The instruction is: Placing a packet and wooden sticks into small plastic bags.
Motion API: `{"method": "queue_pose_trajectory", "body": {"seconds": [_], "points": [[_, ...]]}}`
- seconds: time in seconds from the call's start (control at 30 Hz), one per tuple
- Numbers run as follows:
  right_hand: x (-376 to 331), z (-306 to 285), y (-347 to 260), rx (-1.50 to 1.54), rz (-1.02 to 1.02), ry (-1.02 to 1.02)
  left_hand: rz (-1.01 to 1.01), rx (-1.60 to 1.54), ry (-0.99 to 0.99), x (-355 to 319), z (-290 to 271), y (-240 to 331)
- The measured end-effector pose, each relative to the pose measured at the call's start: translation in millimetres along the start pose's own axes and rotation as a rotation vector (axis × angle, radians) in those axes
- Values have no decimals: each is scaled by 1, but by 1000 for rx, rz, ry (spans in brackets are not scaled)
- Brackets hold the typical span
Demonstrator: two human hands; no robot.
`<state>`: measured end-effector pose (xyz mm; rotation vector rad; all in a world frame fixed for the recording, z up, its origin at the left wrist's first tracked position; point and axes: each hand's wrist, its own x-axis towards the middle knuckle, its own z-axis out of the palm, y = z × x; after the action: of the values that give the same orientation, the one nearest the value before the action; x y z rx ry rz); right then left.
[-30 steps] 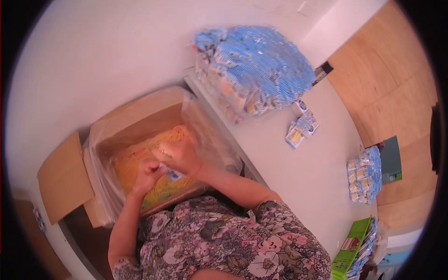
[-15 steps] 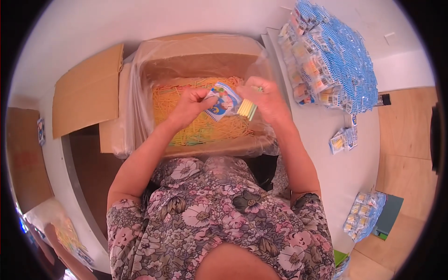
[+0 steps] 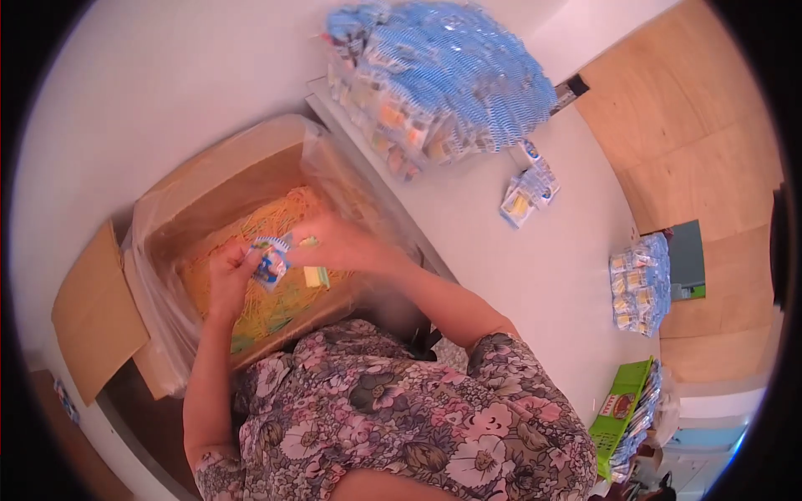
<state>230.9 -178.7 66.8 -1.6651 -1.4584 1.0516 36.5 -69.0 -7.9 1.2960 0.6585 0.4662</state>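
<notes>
1. Head view, what changed: compared with half a second ago, the view has swung round, so the box (image 3: 213, 200) sits further left and aslant. The packet (image 3: 271, 262) and the bundle (image 3: 316, 276) of yellow and green sticks are both in sight, as they were then; the bundle remains outside the packet, so I judge the two are not yet joined.
2. Head view, left hand (image 3: 225, 280): thumb and fingers are pinched shut on the packet's left edge, holding it up over the box.
3. Head view, right hand (image 3: 334, 242): fingers are curled round the bundle, whose lower ends stick out beneath. Blur hides the grip's tightness, and I cannot tell whether the fingertips touch the packet's striped edge.
4. Head view, placing: the packet lies between the hands, with the bundle just right of it. Loose sticks (image 3: 276, 311) lie in the box below both. A big pile (image 3: 443, 75) of filled packets stands on the table (image 3: 501, 284), beyond the right hand.
</notes>
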Motion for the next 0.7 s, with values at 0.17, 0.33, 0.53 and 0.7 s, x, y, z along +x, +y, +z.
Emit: {"method": "queue_pose_trajectory", "body": {"seconds": [0.17,0.33,0.53,0.7], "points": [[-4,-6,14,258,-8,-23,110,19,55,-1,13,13],[1,-16,-10,674,215,-8,171,-94,21,5,14,9],[28,-10,-22,651,185,59,168,-180,-44,3,12,11],[40,-10,-13,510,185,90,139,-169,-87,2,9,14]]}}
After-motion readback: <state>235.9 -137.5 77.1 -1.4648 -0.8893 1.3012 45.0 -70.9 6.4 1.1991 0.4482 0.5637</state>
